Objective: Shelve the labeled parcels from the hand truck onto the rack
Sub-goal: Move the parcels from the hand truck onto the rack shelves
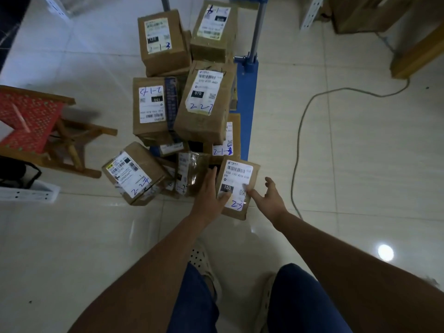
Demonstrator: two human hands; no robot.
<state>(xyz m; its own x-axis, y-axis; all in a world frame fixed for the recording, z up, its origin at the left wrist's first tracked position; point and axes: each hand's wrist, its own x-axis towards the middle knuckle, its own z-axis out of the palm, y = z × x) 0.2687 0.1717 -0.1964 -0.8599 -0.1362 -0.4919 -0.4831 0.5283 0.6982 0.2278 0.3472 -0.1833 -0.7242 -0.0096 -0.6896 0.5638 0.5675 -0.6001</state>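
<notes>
head view: left hand (208, 193) reaches forward, fingers straight, thumb pressing the label of a flat brown cardboard parcel marked 2-3 (237, 188) at the blue hand truck's (247, 111) near end; right hand (270, 197) spread, forefinger touching its right edge.

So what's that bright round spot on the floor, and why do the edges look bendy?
Head view: the spot is lamp glare on the glossy pale tiled floor; the wide-angle lens bends the edges; the picture is dim, and the red woven wooden stool looks slightly blurred.
</notes>
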